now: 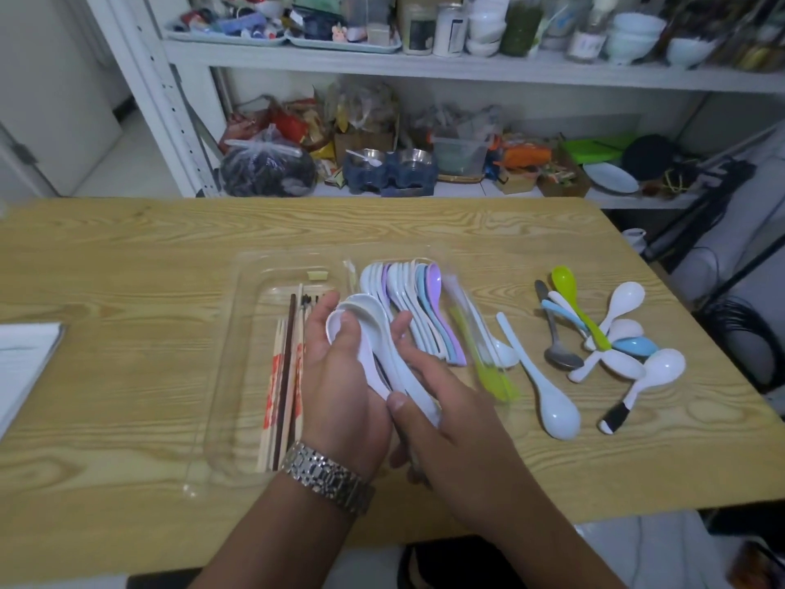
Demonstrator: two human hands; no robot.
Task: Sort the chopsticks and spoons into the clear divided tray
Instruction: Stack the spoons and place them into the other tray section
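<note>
A stack of white spoons [376, 333] is held just above the middle of the clear divided tray [242, 329]. The bowl end is gripped by the left hand [340, 388], with the thumb pressed onto the topmost bowl and the fingers curled beneath. The handles are clasped by the right hand [437, 406], with the thumb laid across their ends and the fingers wrapped along the far side. A metal wristwatch [327, 474] is worn on the left wrist, at the tray's near edge.

In the tray's left compartment the chopsticks [283, 376] are laid lengthwise, pale ones with red print and a dark one among them. In the compartment right of the hands a row of nested spoons [418, 308], white, blue and lilac, is set on edge, bowls toward the tray's far end. At the tray's right side a green spoon [488, 371] is seen blurred through the clear plastic.

Just right of the tray a single white spoon [548, 393] is laid on the wooden table [106, 333], bowl nearest. Farther right, well apart from the tray, a heap of loose spoons [611, 337] is spread, a metal spoon [557, 337] among them. Beyond the tray's far end, cluttered shelves [382, 63] are seen.
</note>
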